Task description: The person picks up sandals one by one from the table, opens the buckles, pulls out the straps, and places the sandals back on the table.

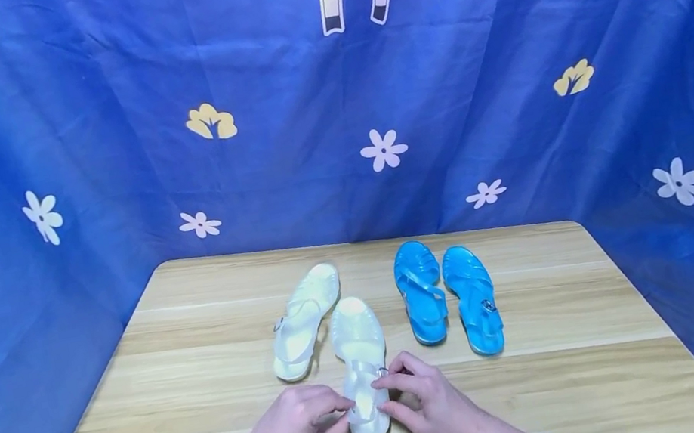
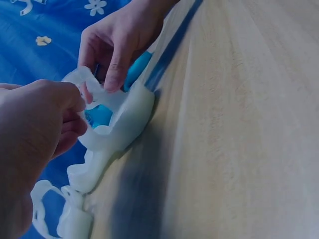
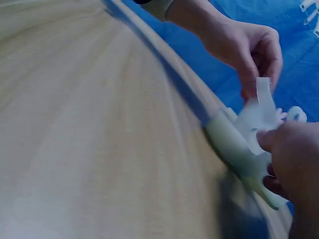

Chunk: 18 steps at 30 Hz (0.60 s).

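Note:
A pearly white jelly sandal (image 1: 357, 337) lies on the table with its toe away from me and its heel near me. My left hand (image 1: 300, 431) pinches its strap (image 3: 265, 97) on the left side, thumb and forefinger together. On the other side, my right hand (image 1: 429, 402) holds the sandal's straps near the small metal buckle (image 1: 383, 372) with thumb and fingers. In the left wrist view, the strap (image 2: 82, 77) arches up between both hands above the heel (image 2: 139, 112). Part of it is hidden behind the fingers.
A second white sandal (image 1: 303, 323) lies tilted just left and behind, its buckle on the left. To the right stand two blue jelly sandals, one (image 1: 422, 292) beside the other (image 1: 473, 299). The wooden table (image 1: 194, 372) ends at a blue patterned curtain (image 1: 301, 147).

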{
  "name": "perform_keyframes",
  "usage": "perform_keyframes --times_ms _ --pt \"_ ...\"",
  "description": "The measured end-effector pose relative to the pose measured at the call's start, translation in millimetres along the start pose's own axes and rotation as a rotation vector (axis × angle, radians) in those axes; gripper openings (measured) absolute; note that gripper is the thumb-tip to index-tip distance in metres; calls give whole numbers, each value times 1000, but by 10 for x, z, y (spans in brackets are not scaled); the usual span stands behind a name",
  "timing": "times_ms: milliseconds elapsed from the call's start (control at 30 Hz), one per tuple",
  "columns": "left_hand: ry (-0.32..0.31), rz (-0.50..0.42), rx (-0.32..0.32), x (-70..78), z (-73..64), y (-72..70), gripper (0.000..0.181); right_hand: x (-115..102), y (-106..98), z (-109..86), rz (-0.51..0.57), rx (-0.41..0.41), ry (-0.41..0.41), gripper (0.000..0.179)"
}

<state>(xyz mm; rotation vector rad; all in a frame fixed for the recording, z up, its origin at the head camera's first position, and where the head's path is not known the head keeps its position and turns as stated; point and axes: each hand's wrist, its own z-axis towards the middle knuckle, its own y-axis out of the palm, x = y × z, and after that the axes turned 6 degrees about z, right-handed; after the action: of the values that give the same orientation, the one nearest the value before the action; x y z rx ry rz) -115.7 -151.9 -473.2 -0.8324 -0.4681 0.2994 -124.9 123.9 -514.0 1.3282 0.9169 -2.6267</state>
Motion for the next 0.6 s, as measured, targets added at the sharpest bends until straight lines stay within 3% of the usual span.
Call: perform_keyframes --times_ms 133,233,300,400,500,600 --pt "32 -24 -23 20 84 -84 23 2 -63 42 183 46 105 33" --pt "9 -12 4 35 247 -112 19 14 -120 98 253 66 279 25" --pt "-32 45 -3 48 386 -106 17 20 -145 143 302 38 399 18" --pt "-102 167 -104 77 571 -81 16 36 -155 202 411 -13 517 20" --pt "-130 270 -236 107 692 -37 17 61 -145 228 525 -35 580 21" --pt "-152 297 -347 101 757 9 15 85 -140 221 613 -21 628 19"
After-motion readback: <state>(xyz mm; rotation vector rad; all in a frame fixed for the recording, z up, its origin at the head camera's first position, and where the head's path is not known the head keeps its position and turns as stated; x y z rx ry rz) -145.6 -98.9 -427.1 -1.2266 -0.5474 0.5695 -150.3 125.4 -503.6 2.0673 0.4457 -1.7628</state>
